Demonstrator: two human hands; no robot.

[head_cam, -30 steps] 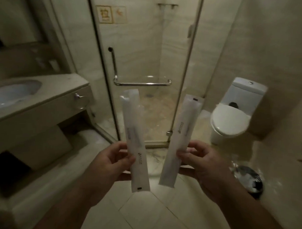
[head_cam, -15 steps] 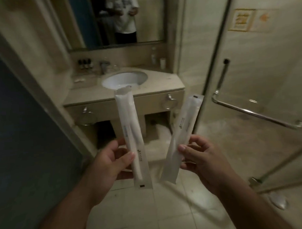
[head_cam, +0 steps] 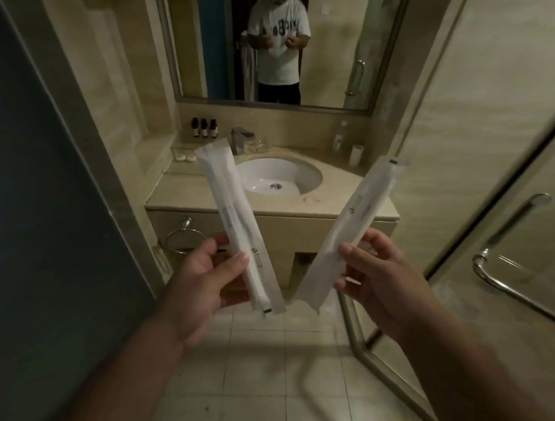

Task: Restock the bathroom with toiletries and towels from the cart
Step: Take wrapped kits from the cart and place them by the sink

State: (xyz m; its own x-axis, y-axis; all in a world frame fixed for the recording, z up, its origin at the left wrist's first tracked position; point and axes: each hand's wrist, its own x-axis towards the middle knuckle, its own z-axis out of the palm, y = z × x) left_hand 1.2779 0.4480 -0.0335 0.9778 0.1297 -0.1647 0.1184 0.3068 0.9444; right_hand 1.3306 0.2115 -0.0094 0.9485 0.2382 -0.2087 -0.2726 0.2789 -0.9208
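My left hand (head_cam: 203, 282) pinches a long white toiletry packet (head_cam: 235, 218) near its lower end, thumb on the front. A second white packet (head_cam: 349, 233) leans out to the right, pinched by my right hand (head_cam: 379, 279). Both packets stand nearly upright and spread apart like a V in front of the vanity counter (head_cam: 187, 194). The white sink basin (head_cam: 278, 175) lies just behind them.
Three small dark bottles (head_cam: 204, 128), a faucet (head_cam: 239, 139), a glass (head_cam: 261, 144) and a white cup (head_cam: 356, 154) stand on the counter. The mirror (head_cam: 264, 47) shows a person. A dark door (head_cam: 33, 187) is at left, a glass shower door with chrome handle (head_cam: 498, 278) at right.
My view has swung left from the shower and toilet to the vanity, which now looks closer. Both hands keep holding their packets, which have spread a little wider.
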